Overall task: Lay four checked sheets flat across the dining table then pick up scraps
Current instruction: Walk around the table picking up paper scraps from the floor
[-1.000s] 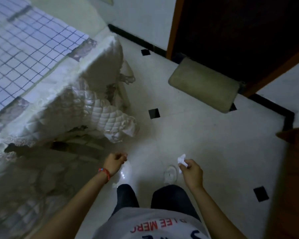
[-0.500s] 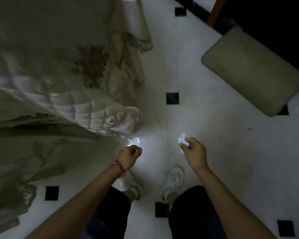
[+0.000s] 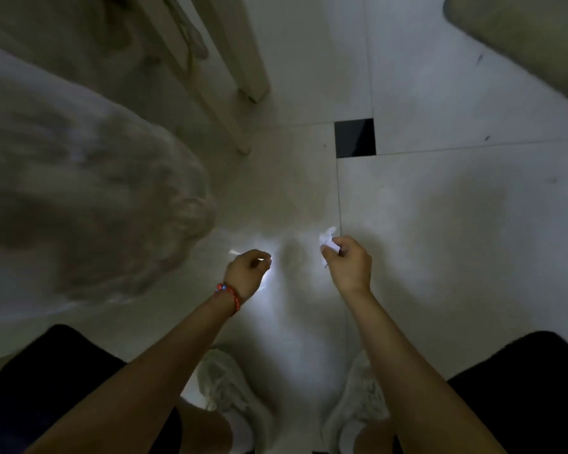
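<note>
My right hand [image 3: 350,267] pinches a small crumpled white paper scrap [image 3: 328,238] low over the pale floor tiles. My left hand [image 3: 247,272], with a red bead bracelet at the wrist, hovers beside it with fingers curled in; I see nothing in it. A thin bright sliver [image 3: 234,252] shows on the floor just beyond its knuckles, and I cannot tell whether it is a scrap or a glint. The checked sheets and the table top are out of view.
The table's quilted white cloth [image 3: 95,191] hangs at the left, with a pale table leg [image 3: 243,60] behind it. A greenish mat [image 3: 522,37] lies at the top right, a black tile inset [image 3: 354,137] ahead. My white shoes [image 3: 233,398] stand below my hands.
My view has dropped from the table edge down to the floor and come much closer to it. Both hands have lowered; the right hand still holds the scrap.
</note>
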Demonstrator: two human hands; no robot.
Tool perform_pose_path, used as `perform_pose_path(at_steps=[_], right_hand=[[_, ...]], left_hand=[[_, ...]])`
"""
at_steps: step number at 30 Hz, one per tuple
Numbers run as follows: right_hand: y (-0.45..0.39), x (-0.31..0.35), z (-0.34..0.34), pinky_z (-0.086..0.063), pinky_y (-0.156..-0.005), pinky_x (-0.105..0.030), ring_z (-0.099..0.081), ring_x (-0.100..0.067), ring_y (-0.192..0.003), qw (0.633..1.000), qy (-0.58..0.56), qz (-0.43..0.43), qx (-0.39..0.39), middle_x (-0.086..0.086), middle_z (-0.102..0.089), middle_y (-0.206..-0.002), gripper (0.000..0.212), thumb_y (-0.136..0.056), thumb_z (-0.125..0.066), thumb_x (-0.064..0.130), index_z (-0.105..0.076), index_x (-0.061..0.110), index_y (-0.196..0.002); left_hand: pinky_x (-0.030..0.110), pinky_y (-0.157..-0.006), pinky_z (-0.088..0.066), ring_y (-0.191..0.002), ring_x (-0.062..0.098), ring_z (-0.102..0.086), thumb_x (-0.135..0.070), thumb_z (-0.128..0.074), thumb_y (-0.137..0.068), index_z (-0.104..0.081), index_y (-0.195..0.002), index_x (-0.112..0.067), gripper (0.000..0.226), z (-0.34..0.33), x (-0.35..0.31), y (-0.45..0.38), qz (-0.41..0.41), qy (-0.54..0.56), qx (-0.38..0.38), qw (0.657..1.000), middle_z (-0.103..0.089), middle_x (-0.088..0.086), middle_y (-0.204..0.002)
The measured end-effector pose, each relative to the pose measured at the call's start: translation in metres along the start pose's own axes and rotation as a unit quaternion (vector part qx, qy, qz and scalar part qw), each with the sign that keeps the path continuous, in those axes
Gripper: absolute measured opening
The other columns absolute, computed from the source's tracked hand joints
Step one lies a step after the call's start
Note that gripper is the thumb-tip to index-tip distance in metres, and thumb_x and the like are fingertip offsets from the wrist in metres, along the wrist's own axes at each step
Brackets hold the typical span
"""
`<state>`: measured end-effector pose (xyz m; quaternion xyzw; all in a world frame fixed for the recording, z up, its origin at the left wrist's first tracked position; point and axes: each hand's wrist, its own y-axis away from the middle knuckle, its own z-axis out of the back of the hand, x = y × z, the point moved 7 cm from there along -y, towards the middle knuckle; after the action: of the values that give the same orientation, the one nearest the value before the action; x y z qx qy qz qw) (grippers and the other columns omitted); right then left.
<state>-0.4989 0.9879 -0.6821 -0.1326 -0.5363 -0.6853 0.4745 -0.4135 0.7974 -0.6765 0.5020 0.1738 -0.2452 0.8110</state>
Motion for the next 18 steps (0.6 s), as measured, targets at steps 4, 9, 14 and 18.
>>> perform_pose_path(at_steps=[4,9,14,18], right_hand=[[-0.046,-0.022,-0.033,-0.04,-0.06,-0.025,-0.058,-0.024,-0.072,1.0,-0.001,0.011,0.002,-0.018,-0.067,-0.079,0.011,-0.081,-0.061,0.012,-0.063,0.002,-0.08],[-0.084,-0.027,-0.082,-0.04,-0.064,-0.024,-0.063,-0.027,-0.08,0.999,-0.003,0.02,0.025,-0.016,-0.07,-0.086,0.014,-0.083,-0.055,0.014,-0.065,0.004,-0.084],[-0.097,-0.02,-0.123,-0.039,-0.051,-0.014,-0.053,-0.015,-0.067,0.997,-0.028,0.055,0.043,-0.005,-0.06,-0.077,0.015,-0.087,-0.054,0.015,-0.063,0.003,-0.085],[-0.102,-0.022,-0.128,-0.048,-0.068,-0.031,-0.061,-0.024,-0.073,0.997,-0.056,0.051,0.018,-0.006,-0.061,-0.073,0.015,-0.084,-0.055,0.016,-0.064,0.005,-0.081]], left_hand=[[0.039,-0.088,-0.047,-0.087,0.023,-0.058,-0.011,-0.051,-0.088,-0.064,-0.1,-0.009,0.018,-0.028,0.018,-0.055,-0.001,0.015,-0.019,1.0,-0.063,0.008,-0.089],[0.043,-0.093,-0.049,-0.097,0.025,-0.061,-0.018,-0.052,-0.088,-0.065,-0.104,-0.013,0.021,-0.046,0.033,-0.105,-0.017,0.018,-0.059,0.998,-0.066,0.011,-0.105],[0.041,-0.095,-0.048,-0.102,0.026,-0.06,-0.018,-0.049,-0.089,-0.063,-0.108,-0.012,0.024,-0.039,0.053,-0.132,-0.03,0.012,-0.118,0.992,-0.065,0.011,-0.11],[0.035,-0.096,-0.047,-0.104,0.024,-0.059,-0.016,-0.053,-0.089,-0.064,-0.106,-0.01,0.022,-0.018,0.071,-0.142,-0.033,0.018,-0.178,0.983,-0.065,0.012,-0.113]])
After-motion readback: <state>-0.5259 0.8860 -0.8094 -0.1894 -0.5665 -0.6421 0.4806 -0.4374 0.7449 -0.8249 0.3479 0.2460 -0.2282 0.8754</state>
